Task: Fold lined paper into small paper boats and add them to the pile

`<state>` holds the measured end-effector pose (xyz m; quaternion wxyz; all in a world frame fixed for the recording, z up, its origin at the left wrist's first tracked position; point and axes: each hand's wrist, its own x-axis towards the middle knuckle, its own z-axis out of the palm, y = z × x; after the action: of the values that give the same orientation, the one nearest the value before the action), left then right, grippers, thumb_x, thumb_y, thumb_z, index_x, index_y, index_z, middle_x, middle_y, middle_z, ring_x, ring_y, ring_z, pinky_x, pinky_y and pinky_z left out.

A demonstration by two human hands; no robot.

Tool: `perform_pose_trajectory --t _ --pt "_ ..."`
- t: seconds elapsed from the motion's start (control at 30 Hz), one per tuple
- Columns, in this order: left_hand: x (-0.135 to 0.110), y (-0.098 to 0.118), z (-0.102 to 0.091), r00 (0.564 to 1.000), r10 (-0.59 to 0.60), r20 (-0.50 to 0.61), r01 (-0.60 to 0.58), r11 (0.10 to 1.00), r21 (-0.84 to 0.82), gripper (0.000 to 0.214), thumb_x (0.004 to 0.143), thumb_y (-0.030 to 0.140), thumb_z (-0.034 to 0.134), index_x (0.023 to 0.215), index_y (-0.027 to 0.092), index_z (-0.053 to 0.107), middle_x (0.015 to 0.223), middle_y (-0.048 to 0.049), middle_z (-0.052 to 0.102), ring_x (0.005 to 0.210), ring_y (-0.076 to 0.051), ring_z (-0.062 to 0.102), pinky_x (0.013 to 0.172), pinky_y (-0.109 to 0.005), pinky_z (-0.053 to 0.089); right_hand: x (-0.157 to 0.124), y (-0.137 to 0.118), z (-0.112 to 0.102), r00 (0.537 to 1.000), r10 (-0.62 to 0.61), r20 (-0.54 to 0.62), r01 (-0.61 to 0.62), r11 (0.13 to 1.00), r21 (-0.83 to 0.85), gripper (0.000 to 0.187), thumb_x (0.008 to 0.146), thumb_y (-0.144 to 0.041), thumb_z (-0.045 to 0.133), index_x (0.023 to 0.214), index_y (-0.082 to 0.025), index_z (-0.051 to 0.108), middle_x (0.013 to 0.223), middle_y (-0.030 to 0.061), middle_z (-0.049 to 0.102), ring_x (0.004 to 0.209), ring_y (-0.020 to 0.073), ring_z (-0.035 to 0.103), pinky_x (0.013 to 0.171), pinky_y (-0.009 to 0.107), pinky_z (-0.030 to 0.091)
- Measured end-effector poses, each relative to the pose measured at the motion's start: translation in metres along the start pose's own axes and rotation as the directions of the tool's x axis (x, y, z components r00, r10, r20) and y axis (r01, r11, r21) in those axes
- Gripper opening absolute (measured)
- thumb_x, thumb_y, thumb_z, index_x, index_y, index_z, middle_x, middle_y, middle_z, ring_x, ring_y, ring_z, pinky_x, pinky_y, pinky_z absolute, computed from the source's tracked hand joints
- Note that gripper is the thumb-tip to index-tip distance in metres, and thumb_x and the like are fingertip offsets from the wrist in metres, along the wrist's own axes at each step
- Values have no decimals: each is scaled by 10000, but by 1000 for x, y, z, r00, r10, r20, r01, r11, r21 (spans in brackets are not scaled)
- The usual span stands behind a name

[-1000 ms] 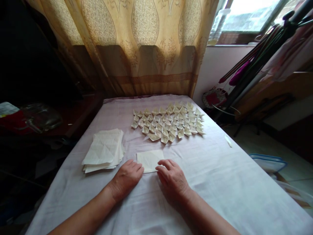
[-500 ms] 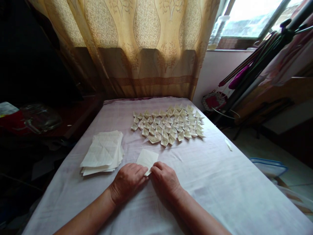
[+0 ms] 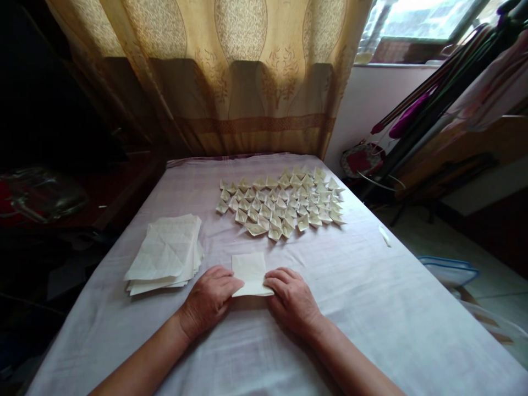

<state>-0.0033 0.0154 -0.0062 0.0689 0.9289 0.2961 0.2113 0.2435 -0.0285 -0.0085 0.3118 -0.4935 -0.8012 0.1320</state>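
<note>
A small folded sheet of cream paper (image 3: 249,270) lies at the near middle of the cloth-covered table. Its near edge is lifted and bent up in a flap. My left hand (image 3: 212,294) pinches the flap's left corner between thumb and fingers. At the right corner, my right hand (image 3: 291,297) grips the same paper, fingertips on top and thumb hidden underneath. Beyond the paper sit several rows of small folded paper boats (image 3: 272,206), close together. To the left of my left hand is a stack of creased paper sheets (image 3: 159,250).
The pale tablecloth (image 3: 371,308) covers the whole surface. A small white strip (image 3: 385,236) lies near the right edge. A patterned curtain (image 3: 256,99) hangs behind the far edge. Poles with hanging clothes (image 3: 490,88) lean at right; a blue-rimmed plastic container (image 3: 449,269) is below.
The paper has turned so its edge faces me squarely, and its near edge is now folded up. My hands have moved apart to its two corners. The camera has tilted slightly down.
</note>
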Motion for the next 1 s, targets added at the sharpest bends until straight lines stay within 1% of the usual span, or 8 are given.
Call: perform_pose_trajectory --t 0.17,0.3,0.43,0.5,0.6,0.7,0.83,1.0 --pt "2 9 1 992 -108 -68 104 992 -66 182 937 203 507 1040 206 656 889 -39 743 819 -192 685 769 -331 532 2 7 1 996 85 12 -85 996 13 158 897 -177 573 799 -215 690 891 34 697 843 187 592 796 327 441" --pt "4 9 9 953 -264 -148 261 965 -37 317 965 261 480 1260 180 560 853 -40 695 754 -181 660 725 -311 540 14 14 9 990 135 -31 -135 991 -11 151 868 -186 625 728 -211 673 893 25 692 857 189 595 797 334 408" --pt "5 7 17 937 -309 -165 316 948 21 493 969 267 469 1444 164 387 809 -21 644 730 -184 625 736 -326 545 24 14 14 980 180 -82 -186 980 -67 181 872 -215 634 693 -208 650 876 25 687 846 189 583 794 335 382" --pt "6 8 18 940 -298 -168 312 948 63 476 963 249 471 1432 186 417 911 -52 663 814 -200 630 787 -348 547 26 12 15 976 194 -97 -204 973 -111 197 884 -236 630 689 -206 641 860 29 679 841 193 572 790 336 371" --pt "8 10 17 940 -282 -191 308 944 121 377 944 199 474 1310 206 564 1154 -110 643 1039 -240 608 906 -396 529 27 11 17 972 206 -116 -224 959 -172 216 895 -266 625 688 -205 628 839 31 664 838 198 557 784 339 356" --pt "9 14 16 961 -229 -154 252 956 149 327 933 153 470 1195 229 650 1374 -97 565 1293 -273 490 1060 -465 440 27 12 18 972 202 -116 -222 954 -200 236 906 -286 613 684 -207 617 823 32 650 834 195 546 777 334 347" --pt "11 20 17 996 -86 -27 89 989 117 360 971 200 455 1301 225 594 1384 -36 602 1366 -233 447 1185 -476 289 28 13 19 973 205 -106 -224 951 -214 246 916 -296 600 686 -208 610 824 33 642 826 192 539 774 334 340" --pt "11 22 19 997 -71 37 67 992 107 392 1001 314 443 1363 201 542 1391 -31 602 1341 -217 488 1196 -446 283 30 13 19 969 226 -102 -244 945 -219 269 921 -307 598 670 -213 596 804 32 636 809 189 532 768 334 337"
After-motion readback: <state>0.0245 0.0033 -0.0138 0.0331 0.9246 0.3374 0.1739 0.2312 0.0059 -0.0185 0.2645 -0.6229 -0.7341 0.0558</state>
